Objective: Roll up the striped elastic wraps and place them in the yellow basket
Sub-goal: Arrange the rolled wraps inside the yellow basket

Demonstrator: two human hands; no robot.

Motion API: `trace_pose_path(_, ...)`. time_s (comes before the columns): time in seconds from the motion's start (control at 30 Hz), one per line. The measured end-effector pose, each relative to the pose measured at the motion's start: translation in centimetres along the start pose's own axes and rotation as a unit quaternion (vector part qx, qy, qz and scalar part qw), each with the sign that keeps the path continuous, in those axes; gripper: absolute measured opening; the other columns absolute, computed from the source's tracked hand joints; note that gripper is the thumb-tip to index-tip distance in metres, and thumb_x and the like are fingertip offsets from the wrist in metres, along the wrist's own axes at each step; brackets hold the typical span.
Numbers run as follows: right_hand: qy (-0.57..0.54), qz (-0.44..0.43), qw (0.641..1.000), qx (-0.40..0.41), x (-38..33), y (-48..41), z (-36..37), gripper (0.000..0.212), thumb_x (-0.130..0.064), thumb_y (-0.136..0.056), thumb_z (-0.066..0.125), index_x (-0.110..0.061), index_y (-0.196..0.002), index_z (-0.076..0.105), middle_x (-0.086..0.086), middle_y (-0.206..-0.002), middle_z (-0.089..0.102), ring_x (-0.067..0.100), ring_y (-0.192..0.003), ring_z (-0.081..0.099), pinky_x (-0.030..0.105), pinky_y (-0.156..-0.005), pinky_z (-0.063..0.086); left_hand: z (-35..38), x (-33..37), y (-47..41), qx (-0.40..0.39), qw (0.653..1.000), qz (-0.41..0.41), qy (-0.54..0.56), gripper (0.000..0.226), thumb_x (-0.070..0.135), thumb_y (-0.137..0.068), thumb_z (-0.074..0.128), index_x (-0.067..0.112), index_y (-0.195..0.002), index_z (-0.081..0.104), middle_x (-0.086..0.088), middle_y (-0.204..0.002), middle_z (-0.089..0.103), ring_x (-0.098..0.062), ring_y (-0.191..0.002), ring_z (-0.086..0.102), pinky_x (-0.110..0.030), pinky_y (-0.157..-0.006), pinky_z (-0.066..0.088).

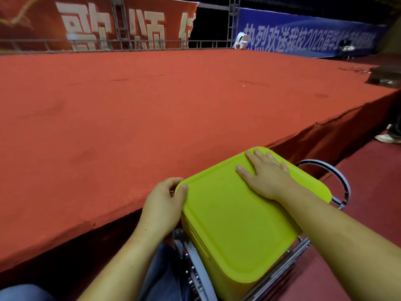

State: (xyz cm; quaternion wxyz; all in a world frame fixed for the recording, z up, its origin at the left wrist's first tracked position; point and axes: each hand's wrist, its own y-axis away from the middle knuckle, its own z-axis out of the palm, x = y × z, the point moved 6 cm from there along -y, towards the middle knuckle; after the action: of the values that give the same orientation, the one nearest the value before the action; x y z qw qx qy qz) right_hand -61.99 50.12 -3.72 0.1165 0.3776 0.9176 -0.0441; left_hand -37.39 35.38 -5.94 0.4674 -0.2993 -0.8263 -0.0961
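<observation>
Yellow basket (195, 242) sits near and right of centre, seated in a metal frame (341, 185) with curved silver rails, just beside the near edge of the red-carpeted stage (130, 105); its yellow lid (238, 231) is on and covers the whole top, so the contents cannot be seen. Left hand (162, 203) grips the lid's left corner; thumb lies on top of the rim, fingers curl round its edge. Right hand (267, 172) lies flat on the far part of the lid, fingers straight and slightly spread, palm down, holding nothing; its forearm crosses the lid's right side. Blue jeans (160, 274) show at the near edge, left of the frame. The stage fills the left and far ground; a metal railing (108, 43) runs along its far side, with a red banner (86, 25) behind it at far left and a blue banner (303, 33) at far right. A white shoe (388, 137) stands on the floor at the right edge.
</observation>
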Motion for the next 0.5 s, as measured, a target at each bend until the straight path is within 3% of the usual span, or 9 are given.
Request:
trace_pose_path(0.17, 0.000, -0.002, 1.000, -0.007, 0.3, -1.8, -0.1, 0.075, -0.075, -0.099, 0.028, -0.041, -0.165, 0.013, -0.007, -0.175, 0.004, 0.022, -0.162, 0.001, 0.058, -0.127, 0.007, 0.8, 0.3, -1.0, -0.035, 0.999, -0.003, -0.032, 0.023, 0.040, -0.103, 0.055, 0.028, -0.112, 0.073, 0.003, -0.112, 0.072, -0.018, -0.106, 0.067, -0.037, -0.097, 0.051)
trace_pose_path(0.27, 0.015, 0.004, 1.000, -0.006, 0.9, -3.0, -0.4, 0.072, -0.077, -0.097, 0.028, -0.045, -0.162, 0.023, -0.006, -0.175, 0.010, 0.026, -0.161, 0.005, 0.060, -0.125, 0.009, 0.9, 0.6, -1.6, -0.058, 0.997, -0.006, -0.052, 0.024, 0.043, -0.104, 0.054, 0.028, -0.109, 0.072, -0.001, -0.112, 0.070, -0.019, -0.103, 0.067, -0.035, -0.093, 0.050)
trace_pose_path(0.37, -0.003, 0.015, 1.000, -0.012, 1.7, -4.2, -1.1, 0.057, -0.077, -0.097, 0.032, -0.050, -0.146, 0.043, -0.002, -0.167, 0.027, 0.029, -0.156, 0.021, 0.061, -0.120, 0.021, 1.1, 1.2, -2.2, -0.079, 0.994, 0.003, -0.074, 0.024, 0.044, -0.104, 0.053, 0.028, -0.110, 0.070, 0.000, -0.113, 0.067, -0.017, -0.104, 0.064, -0.032, -0.091, 0.047)
trace_pose_path(0.5, 0.016, 0.019, 1.000, -0.007, 1.7, -5.1, -1.1, 0.050, -0.077, -0.097, 0.032, -0.045, -0.131, 0.049, 0.002, -0.146, 0.041, 0.032, -0.138, 0.036, 0.055, -0.109, 0.031, 1.8, 2.4, -2.8, -0.096, 0.989, 0.031, -0.109, 0.028, 0.041, -0.106, 0.052, 0.024, -0.121, 0.069, -0.002, -0.113, 0.059, -0.021, -0.113, 0.058, -0.028, -0.093, 0.040)
